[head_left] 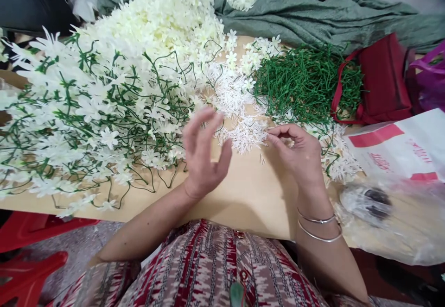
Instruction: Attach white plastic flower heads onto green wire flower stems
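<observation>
My left hand (206, 154) is raised over the table beside the heap of white artificial flowers (107, 108), its fingers apart and slightly blurred, with nothing visible in them. At the right edge of a pile of small white sticks (245, 135), my right hand (299, 152) has thumb and forefinger pinched together. Whatever sits in that pinch is too small to make out. Behind my right hand lies a tangle of green plastic stems (299, 84). Many of the flowers in the left heap have green stems, while a paler heap of blossoms (163, 20) rises behind them.
A red bag (384, 82), a purple bag (433, 78) and a white-and-red paper bag (399, 147) are on the right, with clear plastic (392, 219) nearer me. Green cloth (320, 20) runs along the back. Red stools (31, 260) stand below left.
</observation>
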Tool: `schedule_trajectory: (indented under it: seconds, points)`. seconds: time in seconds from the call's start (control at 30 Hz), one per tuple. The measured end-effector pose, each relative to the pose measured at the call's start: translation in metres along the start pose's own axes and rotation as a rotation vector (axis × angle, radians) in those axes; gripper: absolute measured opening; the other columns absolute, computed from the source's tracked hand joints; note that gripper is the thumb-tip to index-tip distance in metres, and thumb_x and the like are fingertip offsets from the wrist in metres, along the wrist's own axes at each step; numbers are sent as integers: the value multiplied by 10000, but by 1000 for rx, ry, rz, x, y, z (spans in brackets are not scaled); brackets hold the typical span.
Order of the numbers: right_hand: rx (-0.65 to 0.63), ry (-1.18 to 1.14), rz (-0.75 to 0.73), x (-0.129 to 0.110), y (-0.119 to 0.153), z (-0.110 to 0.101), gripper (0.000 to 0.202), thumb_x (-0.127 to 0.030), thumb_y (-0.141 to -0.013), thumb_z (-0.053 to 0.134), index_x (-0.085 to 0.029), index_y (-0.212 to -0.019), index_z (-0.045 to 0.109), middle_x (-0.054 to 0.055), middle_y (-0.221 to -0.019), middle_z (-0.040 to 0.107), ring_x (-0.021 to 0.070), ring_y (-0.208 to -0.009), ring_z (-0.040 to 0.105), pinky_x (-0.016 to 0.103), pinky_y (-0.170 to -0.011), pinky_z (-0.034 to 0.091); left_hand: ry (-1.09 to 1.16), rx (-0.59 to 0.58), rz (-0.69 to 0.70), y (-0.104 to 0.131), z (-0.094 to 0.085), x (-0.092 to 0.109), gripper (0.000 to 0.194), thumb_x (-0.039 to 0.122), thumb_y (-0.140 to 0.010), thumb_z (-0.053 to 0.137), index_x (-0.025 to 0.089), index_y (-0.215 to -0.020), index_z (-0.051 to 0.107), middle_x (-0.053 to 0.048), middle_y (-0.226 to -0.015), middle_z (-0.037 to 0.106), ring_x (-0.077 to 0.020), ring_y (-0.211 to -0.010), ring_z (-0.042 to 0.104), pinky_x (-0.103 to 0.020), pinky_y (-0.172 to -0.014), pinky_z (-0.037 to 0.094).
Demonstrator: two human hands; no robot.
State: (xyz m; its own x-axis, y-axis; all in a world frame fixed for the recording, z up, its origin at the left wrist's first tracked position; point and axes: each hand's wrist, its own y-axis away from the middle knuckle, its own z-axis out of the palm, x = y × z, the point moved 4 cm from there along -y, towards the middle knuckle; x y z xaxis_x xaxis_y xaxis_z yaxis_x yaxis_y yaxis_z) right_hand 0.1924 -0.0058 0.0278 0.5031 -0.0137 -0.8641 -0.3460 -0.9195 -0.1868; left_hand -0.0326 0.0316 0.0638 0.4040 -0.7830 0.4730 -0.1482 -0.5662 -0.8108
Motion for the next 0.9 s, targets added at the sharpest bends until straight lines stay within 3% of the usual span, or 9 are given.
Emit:
schedule_trajectory:
  seconds: [0.13, 0.3, 0.4, 0.57, 0.73, 0.8, 0.9]
  points:
    - [-55, 183, -99, -3, 3, 6, 54, -313, -907, 725, -261, -919, 735, 39, -902, 715, 215, -790, 652, 407, -774, 550, 93, -326, 73, 20, 23, 8, 441, 81, -997, 604, 204, -1419, 567, -115, -1294, 688, -212, -1277, 657, -390, -1118, 569]
    - [75, 330, -202, 2, -2, 16, 254, -259, -956, 632, -255, -1192, 726, 109, -1145, 702, 290, -1093, 663, 499, -997, 544, 92, -580, 16, 32, 37, -4, 309, 136, -1039, 533, 186, -1330, 625, -141, -1292, 716, -237, -1260, 680, -450, -1082, 585]
    - [26, 426, -255, 6, -6, 25, 289, -208, -981, 568, -262, -1215, 730, 112, -1201, 729, 309, -1151, 640, 538, -1049, 503, 32, -667, 17, 35, 40, -7, 287, 147, -1043, 523, 175, -1301, 644, -145, -1282, 720, -261, -1267, 675, -478, -1095, 570]
    - [51, 359, -200, 4, -3, 19, 181, -209, -966, 605, -268, -1006, 772, 66, -1022, 794, 288, -994, 659, 513, -966, 523, -40, -626, 14, 33, 35, -14, 283, 155, -1047, 533, 164, -1316, 622, -149, -1289, 713, -253, -1242, 679, -443, -1074, 578]
    - [173, 42, -46, -3, 3, 3, 101, -260, -918, 696, -268, -992, 764, 32, -965, 782, 228, -908, 681, 428, -891, 541, -39, -476, 17, 23, 24, -10, 278, 174, -1044, 568, 184, -1318, 619, -127, -1273, 728, -226, -1212, 697, -401, -1049, 587]
    - [98, -131, 17, -5, 5, 7, 79, -280, -902, 724, -265, -972, 759, 17, -925, 765, 199, -853, 672, 384, -837, 540, -21, -447, 3, 20, 23, -6, 322, 181, -1054, 561, 192, -1375, 587, -122, -1292, 732, -213, -1244, 693, -386, -1081, 575]
    - [-120, -358, 104, -9, 9, 23, 71, -287, -872, 753, -265, -939, 756, -2, -842, 743, 170, -761, 647, 333, -736, 528, 46, -441, -24, 19, 25, -2, 357, 199, -1065, 558, 179, -1421, 562, -120, -1283, 749, -195, -1263, 696, -356, -1104, 567]
